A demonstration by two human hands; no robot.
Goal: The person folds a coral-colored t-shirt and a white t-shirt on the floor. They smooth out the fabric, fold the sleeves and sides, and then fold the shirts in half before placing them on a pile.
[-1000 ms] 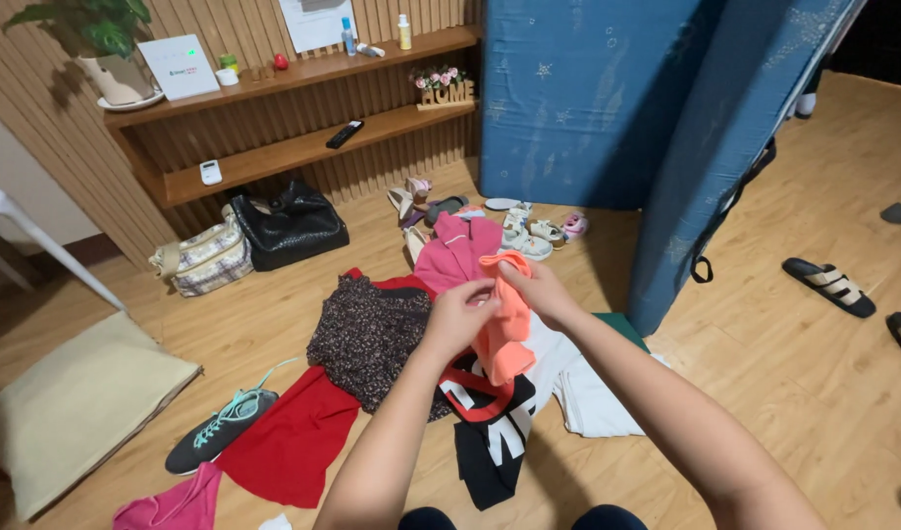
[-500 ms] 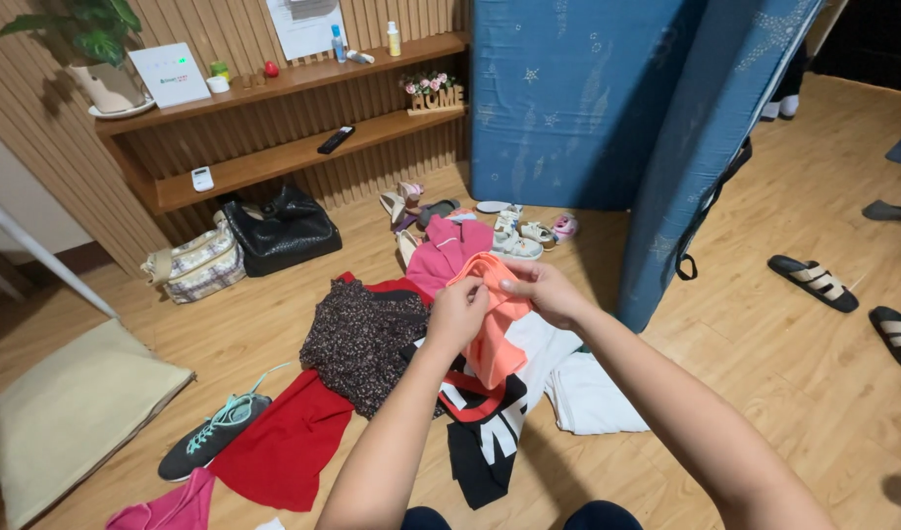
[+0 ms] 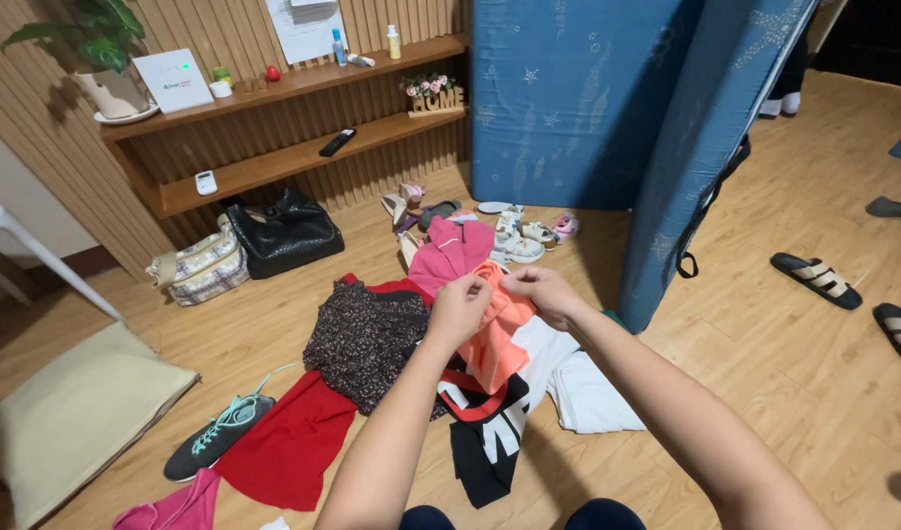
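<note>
As orange garment (image 3: 498, 334) hangs, L hand (image 3: 457, 310) & R hand (image 3: 544, 292) fingers pinch its top edge.

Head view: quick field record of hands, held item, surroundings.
left hand: left hand pinches the top edge of the orange garment
right hand: right hand pinches the same edge, close beside the left
held item: orange garment hangs down from both grips
below: pile of clothes on the wooden floor; pink garment behind
left side: dark sneaker, beige cushion, black bag
right side: blue mattress standing upright, sandals
</note>
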